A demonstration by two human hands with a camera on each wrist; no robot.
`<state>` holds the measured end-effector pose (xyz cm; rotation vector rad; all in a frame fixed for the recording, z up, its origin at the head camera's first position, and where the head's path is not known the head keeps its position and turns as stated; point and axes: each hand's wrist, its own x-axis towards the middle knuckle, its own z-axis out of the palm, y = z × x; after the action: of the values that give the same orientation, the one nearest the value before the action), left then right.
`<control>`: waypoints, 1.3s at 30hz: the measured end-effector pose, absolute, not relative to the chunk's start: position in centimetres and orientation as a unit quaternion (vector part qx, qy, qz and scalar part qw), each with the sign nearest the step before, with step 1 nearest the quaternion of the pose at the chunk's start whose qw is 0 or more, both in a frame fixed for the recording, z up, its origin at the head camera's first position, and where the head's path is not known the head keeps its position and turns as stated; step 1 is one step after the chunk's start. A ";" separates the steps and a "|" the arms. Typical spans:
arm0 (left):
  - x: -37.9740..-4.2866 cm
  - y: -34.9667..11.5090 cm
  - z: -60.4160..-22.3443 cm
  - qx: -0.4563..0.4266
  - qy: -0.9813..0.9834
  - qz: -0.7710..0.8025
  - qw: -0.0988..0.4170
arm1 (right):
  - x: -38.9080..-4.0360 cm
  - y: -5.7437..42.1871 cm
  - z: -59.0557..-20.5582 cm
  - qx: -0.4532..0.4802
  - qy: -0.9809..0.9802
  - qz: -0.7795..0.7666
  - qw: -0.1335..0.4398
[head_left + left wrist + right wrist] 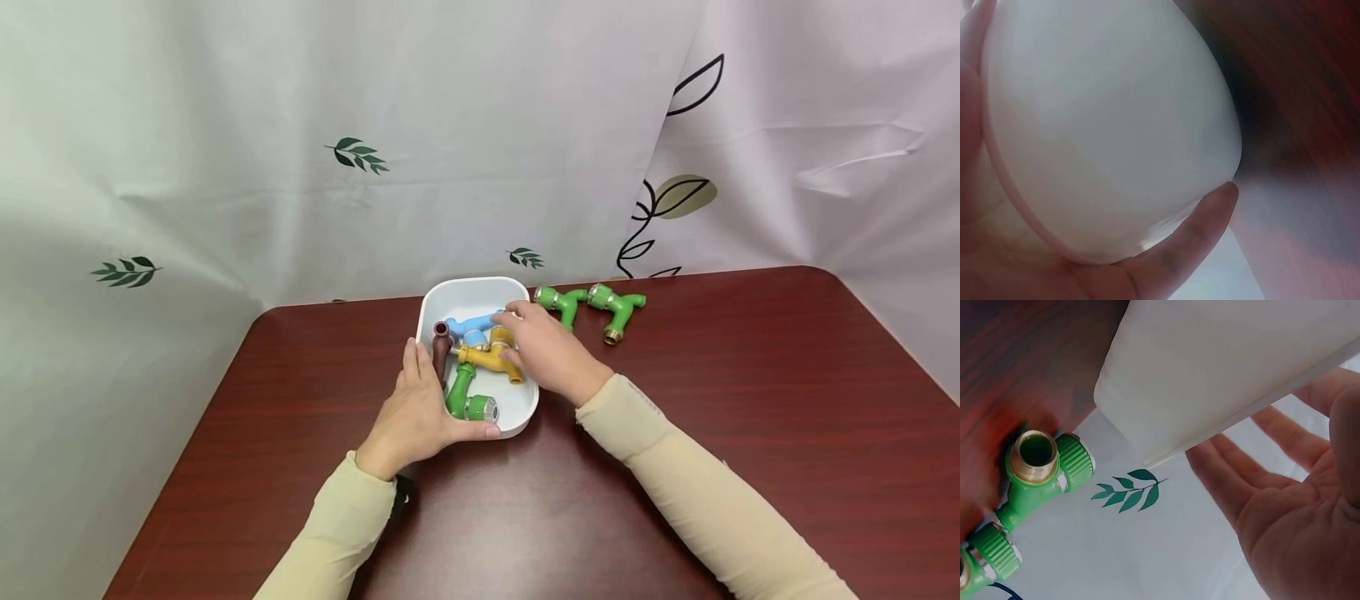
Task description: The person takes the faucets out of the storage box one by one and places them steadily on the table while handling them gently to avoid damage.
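Observation:
A white plastic bin holds a brown tap, a blue tap, a yellow tap and a green tap. My left hand holds the bin's near left corner, its thumb along the front rim and its fingers against the left side. My right hand reaches over the right rim, fingertips by the blue tap's end and thumb beside the yellow tap. In the right wrist view the bin wall hides those fingertips, so I cannot tell whether they grip the yellow tap.
Two more green taps lie on the dark red wooden table, right of the bin. Behind the table's back edge hangs a white curtain with leaf prints.

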<state>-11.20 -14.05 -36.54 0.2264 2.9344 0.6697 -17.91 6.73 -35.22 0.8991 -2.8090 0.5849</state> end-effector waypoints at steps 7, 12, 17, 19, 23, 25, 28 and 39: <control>-11.1 -14.1 -36.6 0.073 0.969 0.226 0.062 | -18.5 6.1 -35.4 0.322 -0.934 0.150 0.044; -11.1 -14.1 -36.7 0.076 0.970 0.224 0.059 | -18.8 5.8 -35.6 0.316 -0.940 0.122 0.026; -11.2 -14.1 -36.8 0.079 0.970 0.224 0.055 | -19.1 5.5 -35.5 0.317 -0.940 0.128 0.014; -11.2 -14.1 -36.8 0.080 0.970 0.224 0.054 | -19.3 5.4 -35.3 0.317 -0.941 0.121 0.008; -11.2 -14.1 -36.7 0.080 0.970 0.224 0.055 | -19.5 5.1 -34.8 0.315 -0.944 0.097 -0.018; -11.2 -14.1 -36.7 0.079 0.969 0.225 0.057 | -19.6 4.9 -34.6 0.314 -0.945 0.090 -0.029; -11.2 -14.1 -36.7 0.079 0.969 0.227 0.057 | -19.8 4.6 -34.5 0.312 -0.946 0.082 -0.041; -11.2 -14.1 -36.6 0.084 0.970 0.223 0.052 | -20.3 4.1 -34.6 0.326 -0.942 0.046 -0.060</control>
<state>-11.23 -14.12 -36.64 0.2549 2.9504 0.6778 -20.29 4.08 -34.60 1.0640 -3.0790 0.1511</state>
